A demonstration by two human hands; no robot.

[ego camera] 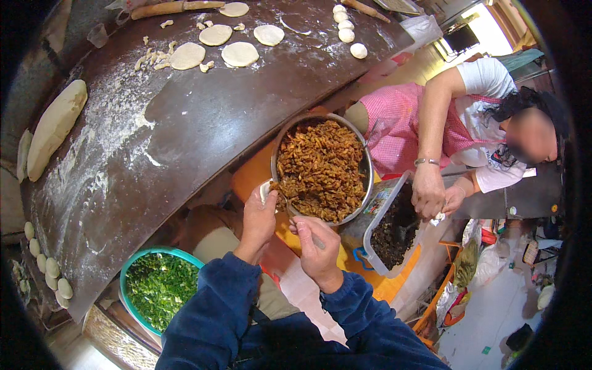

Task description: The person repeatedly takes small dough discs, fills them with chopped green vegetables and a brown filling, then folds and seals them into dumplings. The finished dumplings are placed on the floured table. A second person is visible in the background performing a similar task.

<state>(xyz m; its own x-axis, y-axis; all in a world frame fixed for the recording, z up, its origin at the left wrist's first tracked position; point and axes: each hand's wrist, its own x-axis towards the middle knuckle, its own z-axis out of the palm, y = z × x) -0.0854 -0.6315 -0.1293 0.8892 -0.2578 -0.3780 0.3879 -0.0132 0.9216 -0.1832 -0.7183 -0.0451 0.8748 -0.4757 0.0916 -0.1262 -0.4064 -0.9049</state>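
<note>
In my left hand is a dough wrapper, cupped beside the near rim of a steel bowl. Brown chopped filling fills that bowl. My right hand grips the handle of a metal spoon, whose head reaches the wrapper at the bowl's edge. Some filling shows at the wrapper's opening; my fingers hide most of the dough.
Flattened dough rounds, dough balls and a large dough log lie on the floured table. A green-rimmed basin holds chopped greens. Across from me, a co-worker's hands are above a plastic tub of dark filling.
</note>
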